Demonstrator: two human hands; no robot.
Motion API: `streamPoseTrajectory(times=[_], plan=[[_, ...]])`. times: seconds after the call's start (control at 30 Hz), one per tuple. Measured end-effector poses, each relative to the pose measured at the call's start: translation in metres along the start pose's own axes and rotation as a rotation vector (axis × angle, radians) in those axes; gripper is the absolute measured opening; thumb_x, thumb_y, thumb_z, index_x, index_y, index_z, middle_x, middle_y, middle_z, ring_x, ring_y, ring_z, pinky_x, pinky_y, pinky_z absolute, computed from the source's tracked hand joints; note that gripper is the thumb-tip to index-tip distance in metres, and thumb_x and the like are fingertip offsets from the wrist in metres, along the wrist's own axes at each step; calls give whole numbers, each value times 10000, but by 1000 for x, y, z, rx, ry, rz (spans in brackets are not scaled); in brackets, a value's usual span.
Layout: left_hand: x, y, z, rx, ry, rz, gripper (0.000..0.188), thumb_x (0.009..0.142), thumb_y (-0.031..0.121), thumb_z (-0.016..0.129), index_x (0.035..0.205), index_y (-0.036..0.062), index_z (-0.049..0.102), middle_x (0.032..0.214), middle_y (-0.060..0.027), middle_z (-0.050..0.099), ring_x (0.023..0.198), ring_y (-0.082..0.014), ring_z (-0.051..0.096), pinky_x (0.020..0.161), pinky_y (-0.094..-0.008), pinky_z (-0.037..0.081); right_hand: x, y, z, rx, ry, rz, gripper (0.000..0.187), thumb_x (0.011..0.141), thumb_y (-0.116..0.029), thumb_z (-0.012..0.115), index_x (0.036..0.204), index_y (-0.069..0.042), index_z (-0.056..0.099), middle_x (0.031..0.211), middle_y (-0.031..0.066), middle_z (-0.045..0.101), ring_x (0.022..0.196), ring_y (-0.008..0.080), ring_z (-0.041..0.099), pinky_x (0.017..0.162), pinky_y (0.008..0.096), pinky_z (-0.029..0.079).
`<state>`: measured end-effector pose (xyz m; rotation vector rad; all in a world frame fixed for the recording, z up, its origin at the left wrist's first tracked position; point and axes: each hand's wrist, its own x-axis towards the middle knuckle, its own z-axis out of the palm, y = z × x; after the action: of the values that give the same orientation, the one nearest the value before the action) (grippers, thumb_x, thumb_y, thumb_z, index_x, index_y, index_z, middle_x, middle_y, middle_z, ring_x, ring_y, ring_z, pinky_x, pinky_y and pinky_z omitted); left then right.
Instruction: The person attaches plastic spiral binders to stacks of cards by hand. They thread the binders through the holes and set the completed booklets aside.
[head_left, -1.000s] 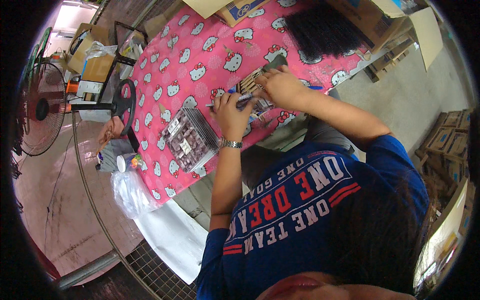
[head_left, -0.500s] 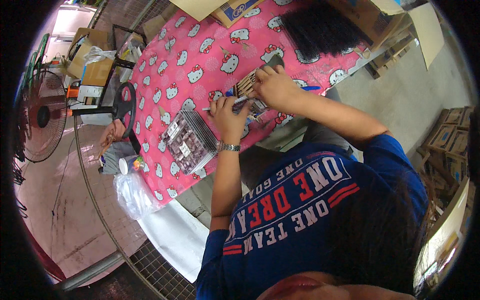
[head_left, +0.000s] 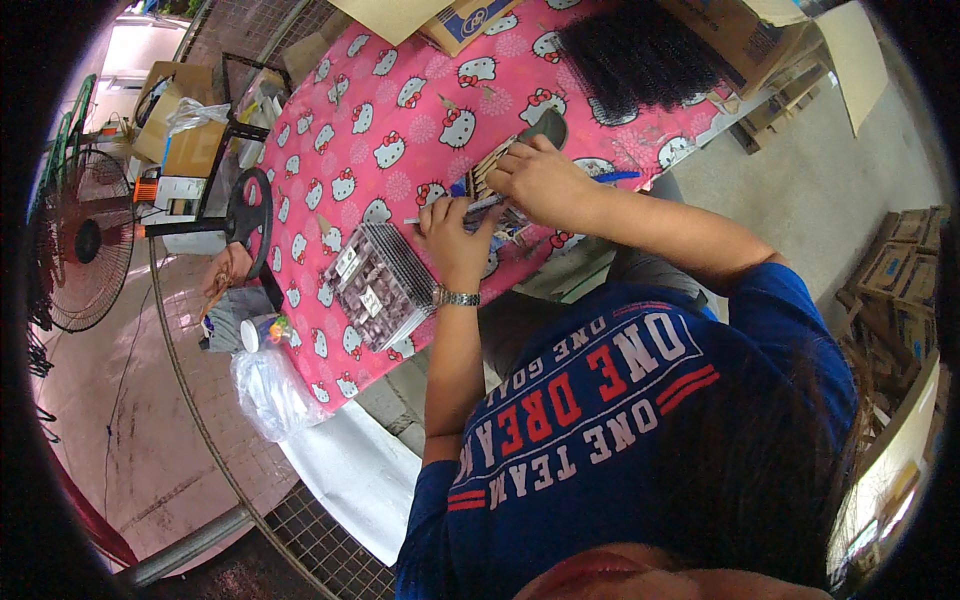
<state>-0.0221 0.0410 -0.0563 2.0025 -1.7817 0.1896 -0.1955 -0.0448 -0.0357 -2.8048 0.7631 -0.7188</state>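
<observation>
My left hand (head_left: 455, 240), with a metal watch (head_left: 457, 296) on the wrist, is closed at a thin pale-edged piece that sticks out left of the fingers. Its kind is hidden. My right hand (head_left: 545, 185) is closed, fingers bent down just right of it; what they grip is covered. Between and beyond the hands lies a row of slim tan sticks (head_left: 487, 165). A dark green object (head_left: 549, 128) sits past my right fingertips. Left of my left hand is a stack of spiral-bound notebooks (head_left: 380, 285) with dark patterned covers.
A pink patterned cloth covers the table (head_left: 345, 185). A blue pen (head_left: 615, 176) lies right of my right hand. Black bristly strands (head_left: 640, 60) and a cardboard box (head_left: 745, 45) are at the far right. A clear plastic bag (head_left: 275, 390) hangs at the near left edge; a fan (head_left: 88, 240) stands left.
My right hand has shifted slightly left, and its fingers have drawn back from the green object, which shows more now. My left hand has hardly moved.
</observation>
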Motion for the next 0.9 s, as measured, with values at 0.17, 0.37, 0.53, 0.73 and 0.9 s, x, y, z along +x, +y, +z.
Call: streamPoseTrajectory(times=[0.17,0.37,0.53,0.73,0.9], plan=[[-5,-8,0,-60,3,31,349,663,375,829,846,113,686,947,-31,630,983,-274,524,887,-431,383,4,-6,-12,89,-186,-7,246,872,-276,609,985,-60,642,1060,94,638,1078,249,574,906,437,414],[2,1,-9,-149,-1,88,344,658,353,840,841,108,681,954,-51,622,1004,-290,514,886,-425,397,8,102,75,-40,-31,397,506,772,-421,706,1123,-61,652,1077,134,662,1102,335,590,905,509,450],[-6,-19,-10,-165,28,116,380,625,374,846,848,110,688,960,-50,596,1028,-271,496,903,-424,394,6,103,66,121,-265,382,562,764,-465,713,1149,-63,641,1130,197,621,1106,309,583,923,422,467],[0,-25,-4,-255,-38,167,375,594,352,861,803,102,675,934,-56,579,1007,-282,491,883,-416,399,1,51,2,1392,-641,107,433,877,-302,628,1207,-23,612,1211,60,598,1123,153,528,964,303,410],[11,-4,-6,-271,-56,231,334,593,238,863,803,72,662,872,-68,582,946,-292,522,849,-411,413,-10,55,-17,1400,-525,250,387,867,-225,648,1186,-9,612,1156,66,611,1050,155,534,915,304,426]])
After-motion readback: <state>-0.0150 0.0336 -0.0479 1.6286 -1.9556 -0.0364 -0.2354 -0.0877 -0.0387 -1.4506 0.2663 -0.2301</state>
